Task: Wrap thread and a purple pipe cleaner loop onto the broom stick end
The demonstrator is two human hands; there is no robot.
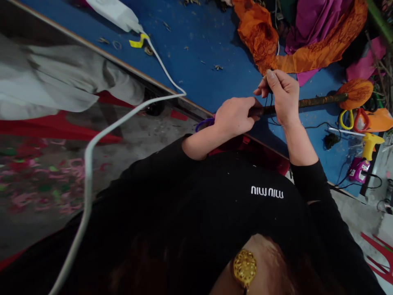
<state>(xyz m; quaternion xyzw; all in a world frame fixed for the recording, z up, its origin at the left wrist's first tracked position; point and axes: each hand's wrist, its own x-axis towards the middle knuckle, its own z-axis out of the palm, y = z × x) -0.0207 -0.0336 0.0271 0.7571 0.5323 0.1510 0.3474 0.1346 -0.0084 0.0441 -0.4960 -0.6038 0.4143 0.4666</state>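
My left hand (pixel 235 116) is wrapped round one end of a dark stick (pixel 322 100), close to the table's front edge. Orange cloth (pixel 356 93) shows at the stick's far right end. Over the stick, my right hand (pixel 285 96) is closed in a pinch on a thin dark thread (pixel 272 100), which hangs down toward the stick. More of this thread trails right to a small dark bundle (pixel 331 140). Just beyond my right fingertips lies a long piece of sheer orange fabric (pixel 260 45).
The blue table (pixel 196 61) carries a white power strip (pixel 115 14), its cable (pixel 89 164) crossing on my left. Purple cloth (pixel 310 24) lies at the back. To the right are yellow and red rings (pixel 346 119) and a yellow-handled tool (pixel 370 146). Scraps litter the floor.
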